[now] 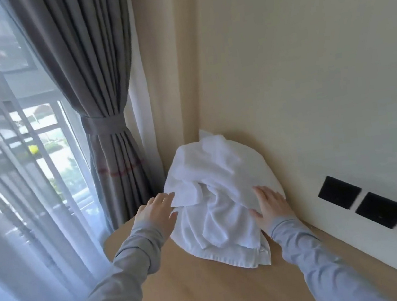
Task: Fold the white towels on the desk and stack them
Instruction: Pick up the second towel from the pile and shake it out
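1. Head view: white towels (213, 194) sit crumpled in a heap at frame centre, on the desk (199, 290) far corner, against the wall (307, 58).
2. My L hand (156, 212): fingers straight and relaxed, tips at the heap's left edge, gripping nothing.
3. My R hand (271, 206): flat, fingers spread, resting on the heap's right side.
4. Grey curtain (97, 88) upper left; black sockets (381, 208) lower right.

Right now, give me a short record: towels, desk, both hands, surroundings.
desk: light wood, against the wall
white towels: one crumpled, unfolded heap in the far corner
left hand: fingers straight, at the heap's left edge
right hand: flat on the heap's right side
nearby: grey curtain left, black wall panels right
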